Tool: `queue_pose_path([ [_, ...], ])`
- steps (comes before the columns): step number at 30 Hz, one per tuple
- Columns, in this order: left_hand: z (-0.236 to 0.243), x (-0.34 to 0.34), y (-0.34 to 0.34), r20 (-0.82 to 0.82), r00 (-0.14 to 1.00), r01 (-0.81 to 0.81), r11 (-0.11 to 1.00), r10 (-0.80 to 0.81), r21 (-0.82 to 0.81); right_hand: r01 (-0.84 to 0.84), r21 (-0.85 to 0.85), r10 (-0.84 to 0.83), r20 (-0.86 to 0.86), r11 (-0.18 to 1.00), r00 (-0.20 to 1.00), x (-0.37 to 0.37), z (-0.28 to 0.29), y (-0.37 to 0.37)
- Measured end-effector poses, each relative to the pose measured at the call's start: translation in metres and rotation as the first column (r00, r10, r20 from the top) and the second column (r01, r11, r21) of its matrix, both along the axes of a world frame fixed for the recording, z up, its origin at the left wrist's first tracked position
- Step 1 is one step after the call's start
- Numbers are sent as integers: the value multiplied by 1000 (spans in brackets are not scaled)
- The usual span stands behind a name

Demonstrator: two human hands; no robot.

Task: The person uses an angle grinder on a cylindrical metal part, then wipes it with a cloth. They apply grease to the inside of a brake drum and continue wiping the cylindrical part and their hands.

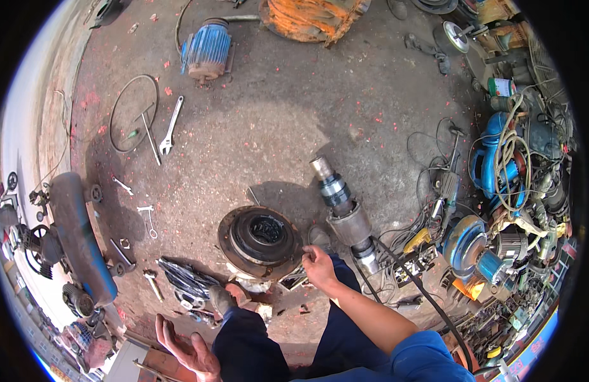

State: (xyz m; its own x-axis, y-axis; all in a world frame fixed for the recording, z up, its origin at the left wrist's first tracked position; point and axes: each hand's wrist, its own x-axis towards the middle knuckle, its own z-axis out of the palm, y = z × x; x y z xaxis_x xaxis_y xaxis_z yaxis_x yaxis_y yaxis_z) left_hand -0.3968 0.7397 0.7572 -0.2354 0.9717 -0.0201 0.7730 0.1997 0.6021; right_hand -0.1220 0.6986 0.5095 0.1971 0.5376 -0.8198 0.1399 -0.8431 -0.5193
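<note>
A dark, greasy round hub with a wide rusty flange [225, 237] stands on the floor in front of my feet. Its central bore faces up. At the flange's right edge is my right hand [321, 268], fingers curled in with the tips close to the rim; whatever they pinch, if anything, is too small to make out. My left hand [187, 351] is raised low at the left beside my knee, holding nothing, its fingers apart. Just right of the hub, a thick stepped metal shaft tool [350, 223] with a black cable lies beside my right shoe.
An adjustable wrench [172, 125], a T-shaped bar [151, 140] and a thin hoop [113, 121] lie farther left. Behind them sits a blue electric motor [208, 52]. A dark tank [83, 239] stands at left. Cables, a blue machine [493, 156] and parts crowd the right side.
</note>
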Motion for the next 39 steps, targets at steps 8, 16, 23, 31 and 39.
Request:
queue_pose_path([
  [8,57,-74,211,68,965,257,963,-253,-75,-91,-269,187,355,959,916,42,94,95],
  [16,-41,-255,463,35,806,571,763,-590,-303,442,-352,-29,754,825,656,-62,208,29],
  [23,-54,-538,362,-113,865,115,412,-489,-904,400,-89,-201,753,912,626,-118,247,103],
  [31,-136,-527,434,2,852,328,530,-524,-782,317,-137,-158,645,938,747,-252,100,126],
  [39,-136,-364,450,86,799,425,458,-595,-781,696,-143,-530,546,704,649,-337,-8,35],
])
